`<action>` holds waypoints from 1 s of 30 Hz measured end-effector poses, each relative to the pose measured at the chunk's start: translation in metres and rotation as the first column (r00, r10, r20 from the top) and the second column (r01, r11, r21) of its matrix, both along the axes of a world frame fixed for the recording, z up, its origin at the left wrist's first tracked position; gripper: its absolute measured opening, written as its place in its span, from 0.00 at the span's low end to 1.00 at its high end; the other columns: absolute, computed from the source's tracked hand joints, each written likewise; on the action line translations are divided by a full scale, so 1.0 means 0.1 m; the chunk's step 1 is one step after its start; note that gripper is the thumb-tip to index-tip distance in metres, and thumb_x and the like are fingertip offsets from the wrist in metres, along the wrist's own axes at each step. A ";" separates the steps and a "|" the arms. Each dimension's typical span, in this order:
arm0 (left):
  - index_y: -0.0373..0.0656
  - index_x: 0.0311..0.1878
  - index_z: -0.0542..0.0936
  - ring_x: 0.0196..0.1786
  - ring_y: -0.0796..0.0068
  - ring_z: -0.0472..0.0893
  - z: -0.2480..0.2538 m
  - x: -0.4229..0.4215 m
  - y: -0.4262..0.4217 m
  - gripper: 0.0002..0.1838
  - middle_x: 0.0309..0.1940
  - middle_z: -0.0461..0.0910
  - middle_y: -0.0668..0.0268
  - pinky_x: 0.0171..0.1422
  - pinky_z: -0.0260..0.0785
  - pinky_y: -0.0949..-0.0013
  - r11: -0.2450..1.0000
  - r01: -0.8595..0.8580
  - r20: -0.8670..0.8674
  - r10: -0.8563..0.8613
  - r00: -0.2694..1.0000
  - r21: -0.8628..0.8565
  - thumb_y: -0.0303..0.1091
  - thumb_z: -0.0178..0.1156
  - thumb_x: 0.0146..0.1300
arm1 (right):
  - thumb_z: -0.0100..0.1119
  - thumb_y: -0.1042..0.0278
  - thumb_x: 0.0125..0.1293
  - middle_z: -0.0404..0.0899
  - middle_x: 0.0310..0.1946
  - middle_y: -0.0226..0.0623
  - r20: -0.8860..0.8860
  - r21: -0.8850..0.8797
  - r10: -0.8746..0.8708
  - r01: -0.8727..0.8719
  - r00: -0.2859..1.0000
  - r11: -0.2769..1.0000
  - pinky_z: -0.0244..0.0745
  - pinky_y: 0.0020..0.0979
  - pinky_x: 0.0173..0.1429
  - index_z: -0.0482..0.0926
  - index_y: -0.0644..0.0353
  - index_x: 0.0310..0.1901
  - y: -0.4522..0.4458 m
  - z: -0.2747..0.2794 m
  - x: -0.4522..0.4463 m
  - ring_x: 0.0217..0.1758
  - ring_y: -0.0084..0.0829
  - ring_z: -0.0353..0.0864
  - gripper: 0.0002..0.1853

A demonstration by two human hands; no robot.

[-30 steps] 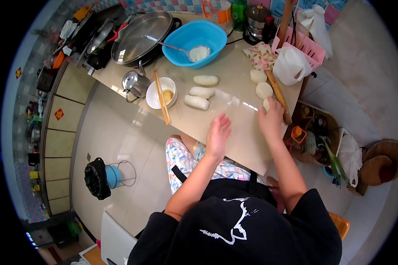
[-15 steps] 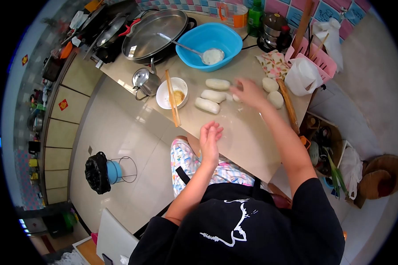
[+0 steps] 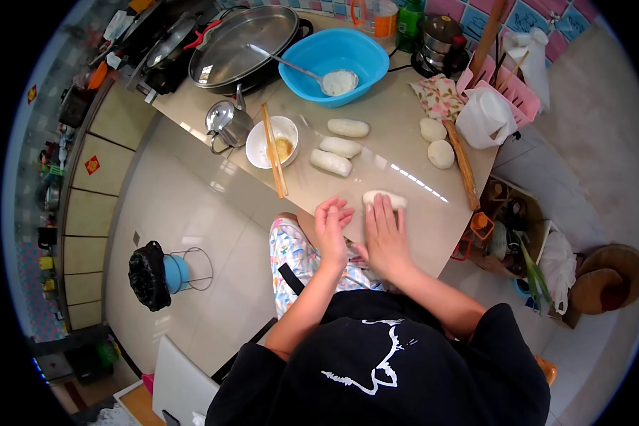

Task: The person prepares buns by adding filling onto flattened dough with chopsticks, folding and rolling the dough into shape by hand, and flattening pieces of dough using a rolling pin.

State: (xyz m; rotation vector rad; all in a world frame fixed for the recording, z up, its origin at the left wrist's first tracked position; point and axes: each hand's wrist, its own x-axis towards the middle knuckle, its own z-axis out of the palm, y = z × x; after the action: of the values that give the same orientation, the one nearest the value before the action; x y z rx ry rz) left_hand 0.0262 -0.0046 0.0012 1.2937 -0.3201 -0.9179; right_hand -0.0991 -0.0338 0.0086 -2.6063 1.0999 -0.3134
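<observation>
My right hand [image 3: 388, 231] lies flat, fingers stretched out, on a piece of white dough [image 3: 395, 199] near the table's front edge. Just to its left, my left hand [image 3: 333, 224] hovers at the edge with loosely bent fingers and nothing in them. Beyond my hands are three dough rolls: one [image 3: 348, 128] at the back and two [image 3: 340, 147] [image 3: 331, 162] side by side. Farther right, two round dough pieces [image 3: 433, 129] [image 3: 441, 154] rest beside a wooden rolling pin [image 3: 462, 165].
A white bowl [image 3: 292, 133] with chopsticks [image 3: 272, 153] across it stands left, beside a metal pot [image 3: 228, 123]. Behind are a lidded pan [image 3: 248, 46] and a blue basin [image 3: 312, 53] holding a ladle [image 3: 295, 65]. A pink basket [image 3: 522, 106] stands at the right.
My right hand has come back from beside the dough rolls to the front edge, where dough now lies under its fingers. My left hand has barely moved.
</observation>
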 end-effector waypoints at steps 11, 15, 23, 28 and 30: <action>0.38 0.55 0.68 0.46 0.68 0.79 0.14 0.04 0.07 0.15 0.50 0.75 0.56 0.54 0.70 0.68 0.998 -0.050 -0.011 0.050 0.999 -0.036 0.38 0.45 0.73 | 0.44 0.44 0.68 0.59 0.69 0.51 -0.024 -0.131 -0.423 0.417 0.906 0.900 0.43 0.54 0.74 0.62 0.70 0.65 -1.90 -0.14 0.67 0.75 0.45 0.52 0.36; 0.38 0.55 0.68 0.46 0.68 0.79 0.07 0.05 0.08 0.15 0.49 0.76 0.56 0.54 0.70 0.68 0.998 -0.056 -0.008 0.056 0.998 -0.042 0.38 0.44 0.74 | 0.46 0.44 0.67 0.57 0.70 0.52 -0.180 -0.114 -0.212 0.194 0.961 0.974 0.44 0.54 0.74 0.61 0.69 0.66 -1.45 -0.04 0.56 0.76 0.48 0.48 0.37; 0.36 0.55 0.68 0.51 0.68 0.77 -0.02 0.00 0.00 0.16 0.52 0.75 0.56 0.58 0.68 0.68 0.997 0.021 0.109 -0.013 0.994 -0.074 0.37 0.41 0.75 | 0.56 0.66 0.63 0.62 0.66 0.53 0.354 0.295 0.074 -0.186 0.932 0.937 0.52 0.48 0.73 0.68 0.65 0.62 0.13 0.18 -0.39 0.72 0.48 0.57 0.26; 0.37 0.65 0.64 0.67 0.52 0.66 -0.04 -0.22 -0.05 0.27 0.63 0.67 0.49 0.71 0.56 0.53 0.920 0.347 0.854 -0.322 0.409 0.181 0.41 0.51 0.67 | 0.48 0.72 0.68 0.80 0.49 0.45 0.682 0.411 -0.504 0.292 0.530 0.864 0.68 0.34 0.62 0.79 0.67 0.47 0.03 0.12 -0.66 0.56 0.40 0.76 0.12; 0.38 0.67 0.64 0.69 0.51 0.62 0.07 -0.33 -0.10 0.30 0.65 0.65 0.48 0.72 0.52 0.50 0.866 0.391 0.919 -0.379 0.105 0.312 0.43 0.53 0.65 | 0.47 0.71 0.70 0.79 0.49 0.44 0.688 0.461 -0.550 0.301 0.474 0.835 0.67 0.33 0.63 0.78 0.67 0.48 -0.06 0.13 -0.68 0.56 0.37 0.76 0.13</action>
State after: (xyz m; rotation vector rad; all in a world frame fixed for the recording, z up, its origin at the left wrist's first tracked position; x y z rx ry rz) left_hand -0.0065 -0.0142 0.0082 1.6886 -1.7959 -0.3321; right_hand -0.1671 -0.0403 0.0215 -1.5266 1.2694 -1.2202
